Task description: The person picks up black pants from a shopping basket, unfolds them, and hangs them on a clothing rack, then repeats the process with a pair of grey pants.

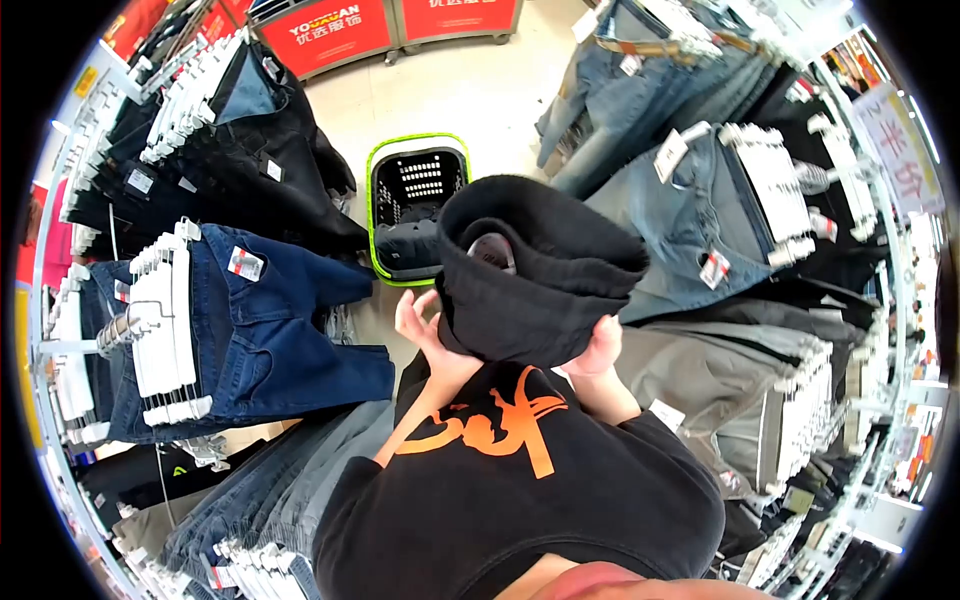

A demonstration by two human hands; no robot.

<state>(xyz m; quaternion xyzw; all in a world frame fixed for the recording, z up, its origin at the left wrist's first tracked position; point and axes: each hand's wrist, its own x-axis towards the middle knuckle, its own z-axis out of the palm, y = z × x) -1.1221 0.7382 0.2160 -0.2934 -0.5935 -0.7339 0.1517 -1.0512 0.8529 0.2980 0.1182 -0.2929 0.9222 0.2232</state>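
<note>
The left hand (424,326) is pressing its open palm against the lower left side of a folded black garment (540,270), with the fingers spread and pointing up along the cloth. The right hand (601,346) is cupping the opposite lower corner. Its fingers are tucked out of sight under the fabric and appear to be curling around the edge. The bundle is thick and loosely doubled over, so clamping it from both sides and from beneath is probably what is stopping the layers from sliding apart. Both forearms are rising from a black T-shirt with an orange print (500,440), elbows bent and wrists tipped back. They are carrying the garment at chest height, just in front of the body.

Beyond the bundle, on the pale floor (480,90), a green-rimmed shopping basket (372,200) is standing in the aisle with another dark piece of clothing (410,245) lying inside it. To the left, dark blue jeans (270,330) are hanging on white clip hangers (165,320). To the right, lighter blue jeans (690,190) and grey trousers (730,380) are filling the racks. Red display stands (330,30) are lining the far end.
</note>
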